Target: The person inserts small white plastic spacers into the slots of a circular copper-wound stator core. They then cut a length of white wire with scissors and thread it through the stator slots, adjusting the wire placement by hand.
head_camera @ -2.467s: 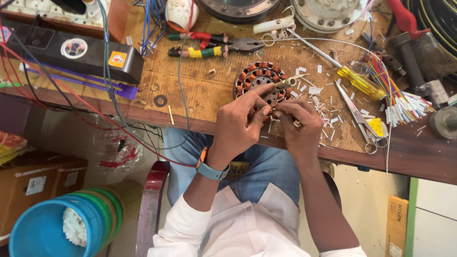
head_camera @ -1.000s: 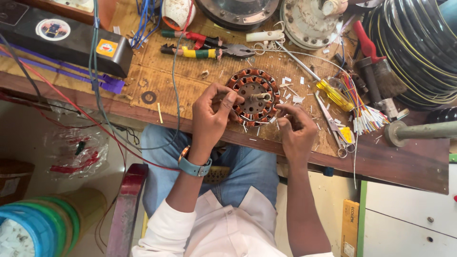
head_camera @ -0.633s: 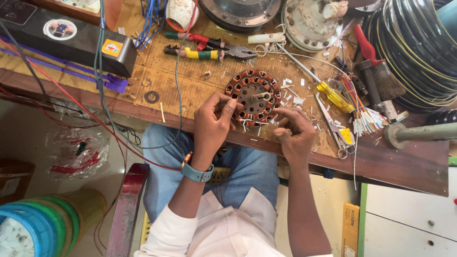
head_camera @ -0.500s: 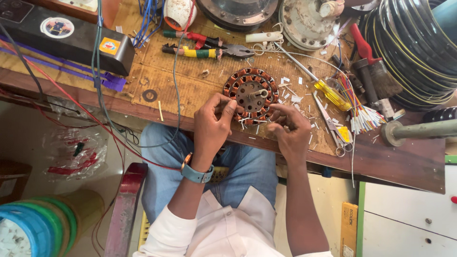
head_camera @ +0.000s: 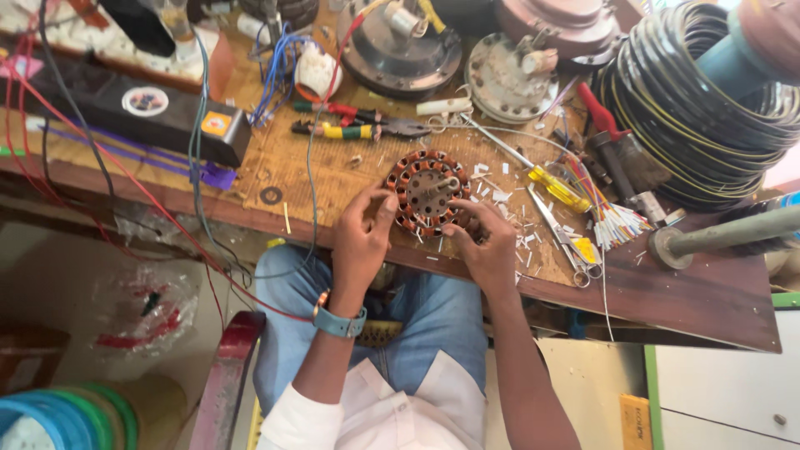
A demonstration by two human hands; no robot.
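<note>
Both hands, left hand (head_camera: 360,237) and right hand (head_camera: 486,244), grip the copper-wound stator (head_camera: 426,192) near the bench's (head_camera: 708,296) front edge; winding work seems underway, needing fine fingertip control next.

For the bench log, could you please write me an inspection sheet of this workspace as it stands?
Surface: wooden workbench, worn, crowded.
Job's things: round stator with copper windings, flat on the bench by its near edge.
Clutter: pliers, yellow-handled screwdriver, scissors, white sleeve offcuts, metal motor covers, black box.
Hands: left hand and right hand both touch the stator's rim.
Cables: large wire coil; red leads hang over the edge.
Surroundings: buckets, white cabinet.
</note>
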